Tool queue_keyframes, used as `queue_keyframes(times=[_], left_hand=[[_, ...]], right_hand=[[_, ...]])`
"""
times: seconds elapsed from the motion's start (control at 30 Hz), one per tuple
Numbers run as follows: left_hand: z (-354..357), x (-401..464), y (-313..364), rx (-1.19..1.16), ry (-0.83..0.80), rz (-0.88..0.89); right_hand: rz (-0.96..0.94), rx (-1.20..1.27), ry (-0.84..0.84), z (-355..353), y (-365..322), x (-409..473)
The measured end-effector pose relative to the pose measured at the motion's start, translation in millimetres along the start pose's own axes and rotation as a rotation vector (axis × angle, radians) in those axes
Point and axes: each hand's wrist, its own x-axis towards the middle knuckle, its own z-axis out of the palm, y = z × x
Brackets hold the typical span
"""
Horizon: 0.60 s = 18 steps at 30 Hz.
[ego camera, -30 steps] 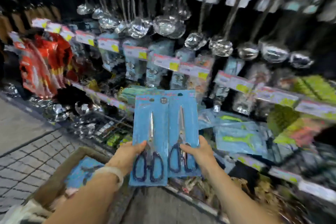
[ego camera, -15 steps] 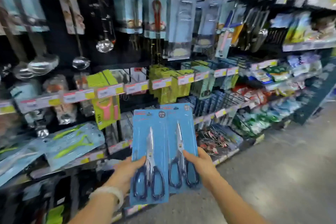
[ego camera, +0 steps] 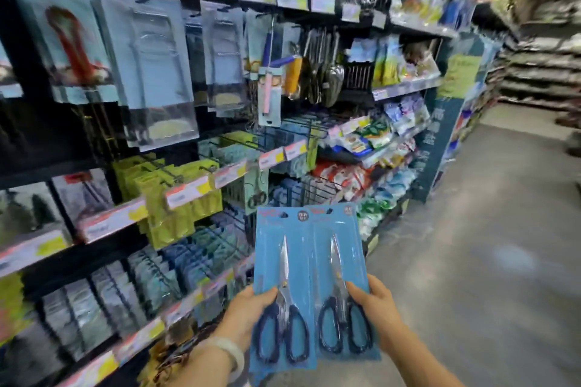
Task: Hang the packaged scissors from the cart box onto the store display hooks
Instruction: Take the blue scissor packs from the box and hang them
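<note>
Facing the display shelving (ego camera: 220,173), nothing hung yet as far as I can see; both packs are off the hooks, target hook not identifiable through the blur. Left scissors pack (ego camera: 283,292) is pinched at its lower edge by my left hand (ego camera: 248,314); right scissors pack (ego camera: 342,286) likewise by my right hand (ego camera: 377,308), thumbs across the handles.

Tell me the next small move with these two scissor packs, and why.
Probably carry both packs toward the shelving on the left and look for a free hook. The left hand holds the left scissors pack and the right hand the right scissors pack, both by their lower edges, in the aisle. Their hang holes are on no hook, and the blur hides any matching hook.
</note>
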Motion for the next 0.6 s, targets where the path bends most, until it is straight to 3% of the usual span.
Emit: queue_keyframes(times=[0.2,0.6], left_hand=[[29.9,104.6,35.7,-0.013,-0.005,-0.021],[42.4,223.8,55.6,0.305,0.211,0.002]], right_hand=[[0.006,-0.005,-0.037,1.3,-36.1,132.8],[0.107,-0.015,-0.162,13.5,-33.0,298.5]])
